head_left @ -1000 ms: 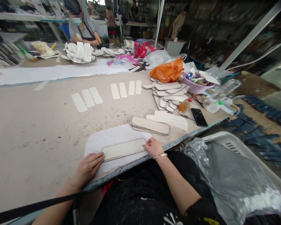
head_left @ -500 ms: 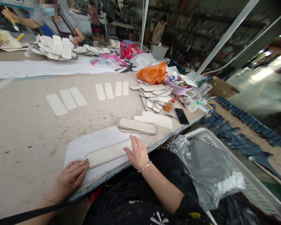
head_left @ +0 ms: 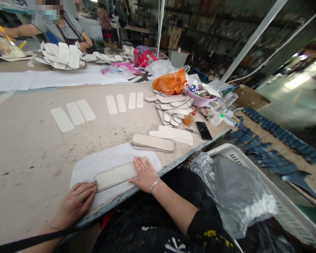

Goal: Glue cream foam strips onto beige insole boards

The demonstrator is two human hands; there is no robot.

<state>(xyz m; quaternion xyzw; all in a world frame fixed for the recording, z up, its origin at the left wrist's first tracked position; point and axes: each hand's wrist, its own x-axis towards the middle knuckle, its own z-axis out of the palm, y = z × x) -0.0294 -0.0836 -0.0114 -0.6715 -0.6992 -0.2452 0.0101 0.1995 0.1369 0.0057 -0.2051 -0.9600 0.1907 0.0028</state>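
Note:
A long cream strip with rounded ends and a dark edge (head_left: 116, 174) lies on a white sheet (head_left: 105, 158) at the table's near edge. At its left end is my left hand (head_left: 77, 200), its fingers pressed together on the strip's tip. My right hand (head_left: 144, 174) lies flat over the right end with fingers and thumb apart, hiding that end. Just beyond sits a small stack of similar cream strips (head_left: 154, 142). Plain white strips (head_left: 173, 136) lie partly behind that stack.
Short white pieces (head_left: 75, 113) lie in spaced groups across the table. To the right are a pile of pieces (head_left: 172, 105), a glue bottle (head_left: 190, 117), a phone (head_left: 204, 130) and a purple basin (head_left: 201, 100). A white crate (head_left: 287, 214) stands beside the table. Another person (head_left: 65, 31) works opposite.
My right hand has slid left along the strip and now lies flatter on it. My left hand stays at the left end. The view has shifted slightly.

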